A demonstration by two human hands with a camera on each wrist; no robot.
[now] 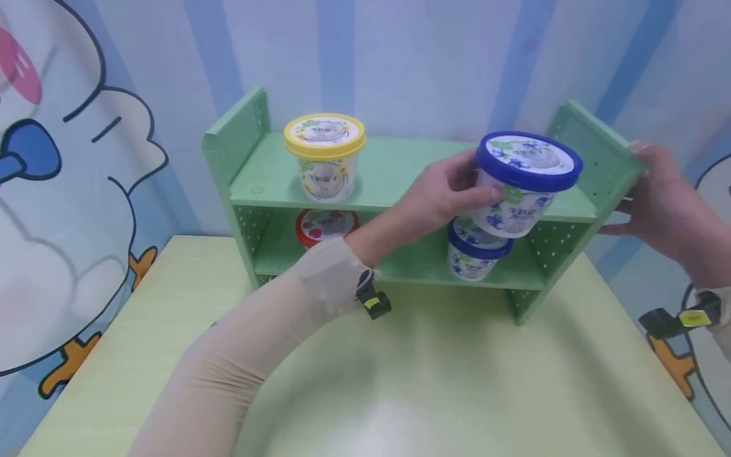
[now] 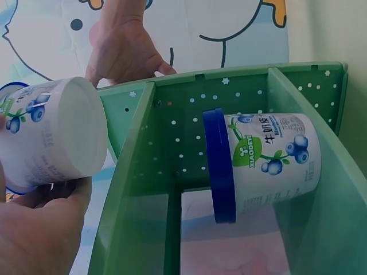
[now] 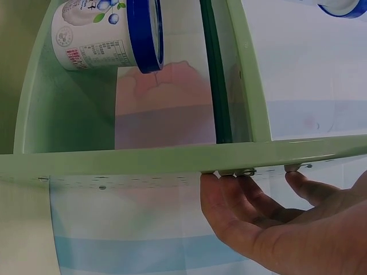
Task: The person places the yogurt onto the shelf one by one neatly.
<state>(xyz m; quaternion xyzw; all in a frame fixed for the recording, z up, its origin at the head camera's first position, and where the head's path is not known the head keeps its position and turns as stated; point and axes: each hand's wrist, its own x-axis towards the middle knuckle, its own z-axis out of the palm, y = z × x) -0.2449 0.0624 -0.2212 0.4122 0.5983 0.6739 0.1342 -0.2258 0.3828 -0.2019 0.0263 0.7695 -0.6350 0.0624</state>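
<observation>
In the head view my left hand grips a paper tub with a blue lid and blueberry pictures, tilted slightly above the upper board of a green two-tier shelf. The left wrist view shows thumb and fingers around that tub's side. A matching blue-lidded tub stands on the lower tier, partly behind the held one in the head view. At the right end, my right hand touches the outside of the shelf's side panel. Its fingertips rest against the panel in the right wrist view.
A yellow-lidded tub stands at the left of the upper board. Below it, a red-lidded tub is partly hidden by the left forearm. The shelf stands on a pale table against a blue striped wall with cartoon figures.
</observation>
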